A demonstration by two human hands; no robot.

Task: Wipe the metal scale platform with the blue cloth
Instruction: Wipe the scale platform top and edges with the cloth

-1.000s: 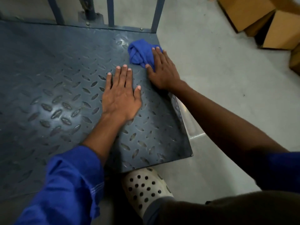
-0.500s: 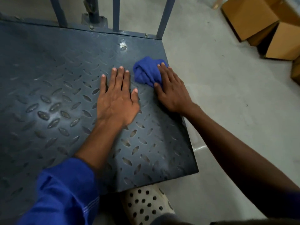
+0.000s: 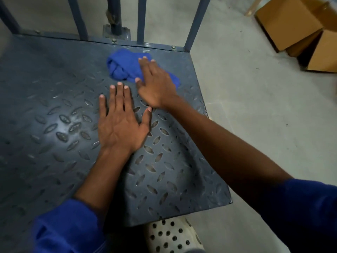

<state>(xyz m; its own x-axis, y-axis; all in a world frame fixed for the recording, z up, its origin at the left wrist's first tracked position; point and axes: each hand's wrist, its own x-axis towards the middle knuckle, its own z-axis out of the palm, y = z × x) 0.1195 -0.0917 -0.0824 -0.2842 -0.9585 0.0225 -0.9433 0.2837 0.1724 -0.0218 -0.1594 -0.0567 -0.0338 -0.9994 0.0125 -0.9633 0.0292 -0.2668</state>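
Note:
The metal scale platform (image 3: 54, 110) is a dark grey tread plate lying on the floor and filling the left of the view. A bunched blue cloth (image 3: 124, 65) lies near its far right corner. My right hand (image 3: 156, 84) presses flat on the cloth's right part, fingers spread over it. My left hand (image 3: 120, 123) rests palm down on the bare plate just in front of the cloth, fingers apart, holding nothing.
Blue-grey upright bars (image 3: 141, 21) are bolted along the platform's far edge. Cardboard boxes (image 3: 291, 21) stand on the concrete floor (image 3: 255, 106) at the upper right. A white perforated clog (image 3: 171, 236) sits at the platform's near edge.
My right hand has pushed the cloth away from me and to the left, toward the far edge by the bars. My left hand stays flat on the plate.

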